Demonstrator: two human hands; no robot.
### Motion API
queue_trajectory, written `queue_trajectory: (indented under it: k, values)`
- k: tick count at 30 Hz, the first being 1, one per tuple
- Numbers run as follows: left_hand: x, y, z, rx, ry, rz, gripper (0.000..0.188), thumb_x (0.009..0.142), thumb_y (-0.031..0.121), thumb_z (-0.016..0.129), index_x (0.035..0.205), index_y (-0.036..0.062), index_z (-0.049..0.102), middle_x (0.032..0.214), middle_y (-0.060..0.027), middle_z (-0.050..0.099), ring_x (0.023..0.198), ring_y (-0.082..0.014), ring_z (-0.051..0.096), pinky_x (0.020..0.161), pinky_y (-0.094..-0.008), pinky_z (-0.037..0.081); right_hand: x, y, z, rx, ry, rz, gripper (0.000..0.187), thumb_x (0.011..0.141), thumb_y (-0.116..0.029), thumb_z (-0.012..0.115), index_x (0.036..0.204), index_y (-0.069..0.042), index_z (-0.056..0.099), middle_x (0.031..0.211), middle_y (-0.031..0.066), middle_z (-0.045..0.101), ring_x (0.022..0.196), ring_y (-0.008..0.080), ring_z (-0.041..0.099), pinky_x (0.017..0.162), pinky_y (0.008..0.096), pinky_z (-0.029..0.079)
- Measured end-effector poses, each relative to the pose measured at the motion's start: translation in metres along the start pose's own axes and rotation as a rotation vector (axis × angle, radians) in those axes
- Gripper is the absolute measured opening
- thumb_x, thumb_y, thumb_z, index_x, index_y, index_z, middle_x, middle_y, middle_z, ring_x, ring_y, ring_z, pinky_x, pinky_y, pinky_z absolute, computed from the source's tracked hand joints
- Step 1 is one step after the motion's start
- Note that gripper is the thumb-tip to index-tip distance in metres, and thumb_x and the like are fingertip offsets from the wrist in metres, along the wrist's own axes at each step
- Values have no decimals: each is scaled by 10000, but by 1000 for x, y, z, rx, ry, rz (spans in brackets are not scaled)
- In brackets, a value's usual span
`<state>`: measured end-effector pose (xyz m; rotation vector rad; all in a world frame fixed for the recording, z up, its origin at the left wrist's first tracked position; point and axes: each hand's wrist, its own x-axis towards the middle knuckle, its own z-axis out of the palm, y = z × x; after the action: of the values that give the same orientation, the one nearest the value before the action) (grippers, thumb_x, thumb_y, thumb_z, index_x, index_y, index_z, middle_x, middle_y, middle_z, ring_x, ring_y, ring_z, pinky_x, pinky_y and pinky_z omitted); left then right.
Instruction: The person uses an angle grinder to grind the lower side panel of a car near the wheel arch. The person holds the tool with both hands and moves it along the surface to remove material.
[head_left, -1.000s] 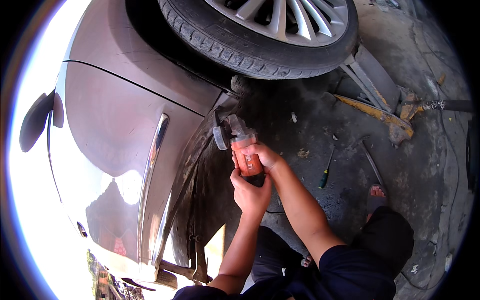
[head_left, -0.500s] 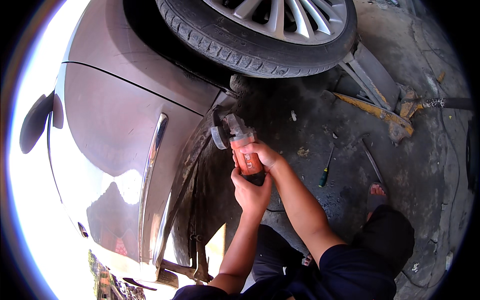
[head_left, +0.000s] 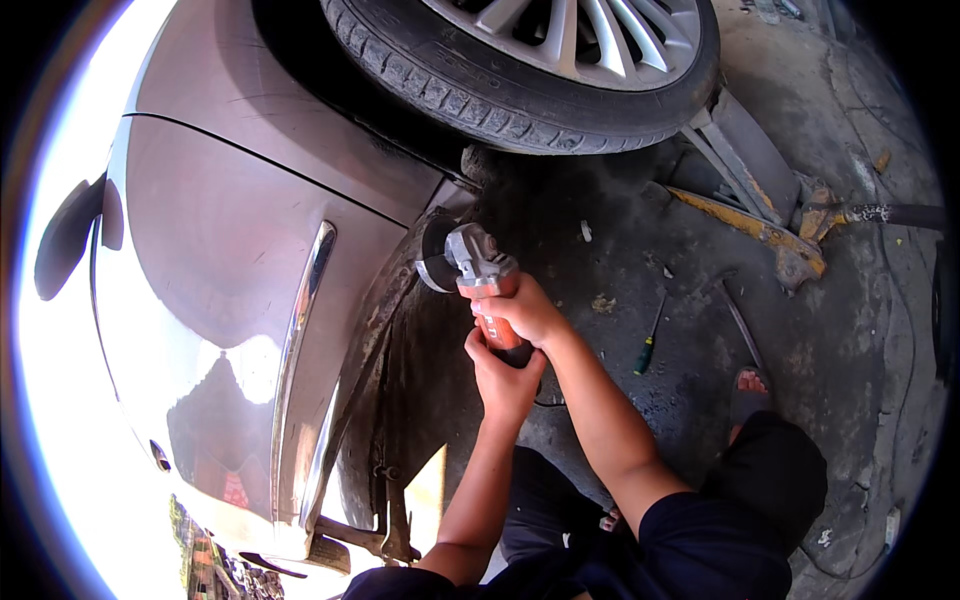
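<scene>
Both my hands are wrapped round an angle grinder (head_left: pixel 497 327) with an orange body and a grey metal head. My left hand (head_left: pixel 507 386) grips its dark rear end. Farther forward, my right hand (head_left: pixel 527 310) closes over the body just behind the head. The grinder's disc and guard (head_left: pixel 436 254) are up against or very close to the lower edge of the car's sill (head_left: pixel 395 272); whether they touch, I cannot tell. The silver-brown car door (head_left: pixel 230 240) with a chrome strip (head_left: pixel 305 290) lies to the left.
A car wheel (head_left: pixel 520 110) hangs at the top. Beyond it a jack (head_left: pixel 750 225) with yellow parts stands on the dark floor. A green-handled screwdriver (head_left: pixel 647 353) and a metal bar (head_left: pixel 742 322) lie to my right, the bar beside my sandalled foot (head_left: pixel 752 390). A cable (head_left: pixel 905 380) runs along the floor.
The grinder has turned in my hands, so its metal head and dark disc now show more plainly. My right hand has rolled over its body. The view has shifted slightly.
</scene>
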<state>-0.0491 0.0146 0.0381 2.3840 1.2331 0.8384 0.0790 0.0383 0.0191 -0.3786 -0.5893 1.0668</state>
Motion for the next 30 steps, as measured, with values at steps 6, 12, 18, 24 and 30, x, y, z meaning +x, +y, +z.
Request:
queue_trajectory:
  k: [6, 12, 18, 24, 30]
  values:
    - [-1, -3, 6, -7, 22, -33, 893, 752, 206, 875, 1413, -59, 335, 1282, -260, 580, 1182, -332, 616, 1008, -436, 494, 0, -7, 3, -9, -5, 76, 366, 849, -70, 750, 1199, 32, 723, 1055, 99, 754, 878, 149, 697, 746, 323, 579]
    - [-1, -3, 6, 13, 43, 18, 890, 753, 212, 876, 1406, -60, 336, 1273, -261, 583, 1160, -335, 624, 991, -441, 501, 3, 1, 2, -18, -4, 14, 374, 827, -52, 766, 1189, 27, 722, 1080, 97, 757, 908, 154, 697, 754, 333, 584]
    - [-1, 2, 2, 148, 110, 48, 894, 760, 245, 874, 1412, -54, 340, 1244, -287, 607, 1118, -403, 657, 950, -470, 523, 6, 4, 3, 78, -102, -25, 381, 823, -121, 771, 1167, 26, 702, 992, 102, 741, 852, 192, 712, 749, 353, 590]
    - [-6, 7, -6, 357, 140, 22, 859, 767, 286, 855, 1397, -35, 366, 1224, -298, 628, 1053, -486, 672, 864, -519, 548, 11, 21, -1, 335, -196, 119, 465, 814, -241, 772, 1202, -7, 665, 917, 109, 707, 791, 216, 707, 734, 358, 599]
    - [-8, 8, -13, 415, 147, 117, 836, 759, 276, 853, 1383, -26, 385, 1206, -283, 627, 1024, -480, 673, 830, -525, 551, 14, 38, -7, 554, -222, 181, 486, 798, -291, 749, 1177, -13, 626, 971, 141, 688, 870, 248, 700, 738, 408, 620]
